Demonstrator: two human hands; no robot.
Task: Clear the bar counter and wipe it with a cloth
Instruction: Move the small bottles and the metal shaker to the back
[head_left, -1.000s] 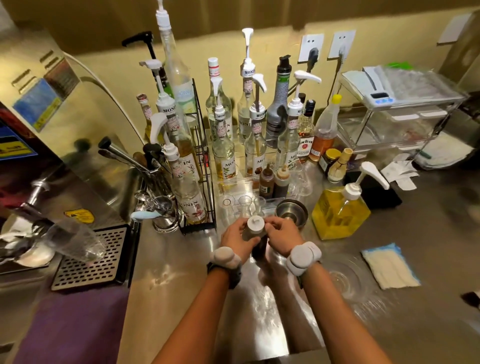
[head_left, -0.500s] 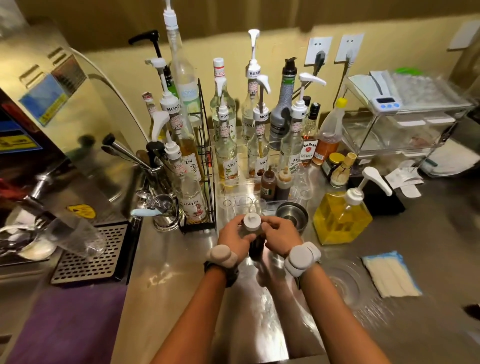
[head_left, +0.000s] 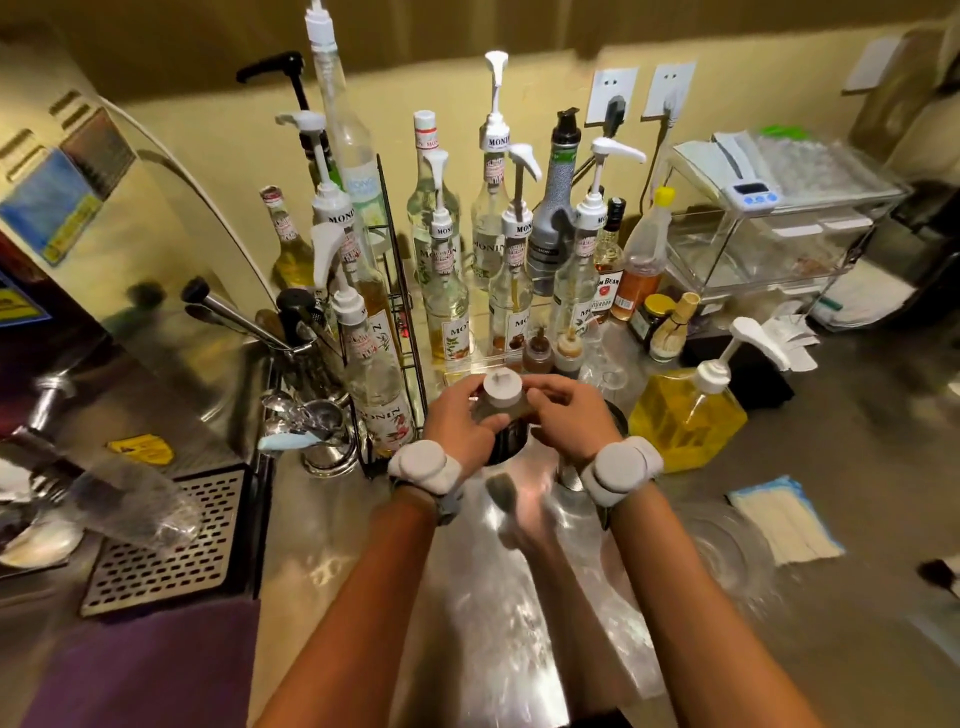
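Note:
A small squeeze bottle with a white cap and dark contents is held above the steel bar counter, in front of the syrup bottles. My left hand grips its left side and my right hand closes on its right side near the cap. A white cloth with a blue edge lies flat on the counter to the right. Both wrists wear white round bands.
Several pump syrup bottles crowd the back, some in a black wire rack. A yellow pump bottle stands right of my hands, a glass dish beside the cloth. A drip tray and purple cloth lie left.
Both hands have lifted the squeeze bottle a little and carried it farther toward the syrup bottles. The view has shifted slightly.

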